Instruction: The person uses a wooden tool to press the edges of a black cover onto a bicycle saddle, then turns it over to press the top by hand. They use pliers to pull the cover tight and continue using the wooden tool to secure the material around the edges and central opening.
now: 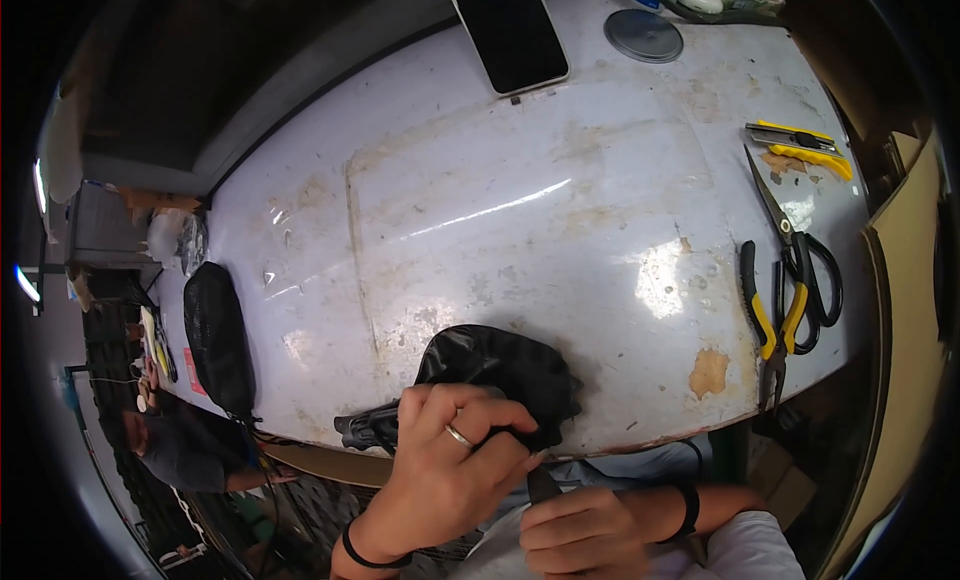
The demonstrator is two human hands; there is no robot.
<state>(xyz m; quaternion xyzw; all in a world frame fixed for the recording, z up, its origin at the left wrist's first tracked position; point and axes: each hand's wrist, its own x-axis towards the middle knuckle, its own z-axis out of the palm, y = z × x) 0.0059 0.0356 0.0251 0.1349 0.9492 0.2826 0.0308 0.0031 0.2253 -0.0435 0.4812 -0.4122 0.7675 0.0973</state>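
A shiny black leather-like piece (490, 355) with a puckered edge lies bunched at the near edge of the table. My left hand (450, 470), with a ring and a black wristband, is closed on its near side, fingers curled into the folds. Just to the right and lower, my right hand (585, 535) is wrapped round a dark, narrow item (543, 485). Its top end pokes out close to my left fingertips. Whether this item joins the black piece cannot be made out, since my fingers hide most of it.
Pliers (754, 305) with yellow-black handles, scissors (772, 195) and a yellow cutter knife (805, 150) lie at right. A phone (510, 35) and a round grey lid (643, 37) are at the back. A long black pouch (217, 340) lies left; beyond is another person (190, 460).
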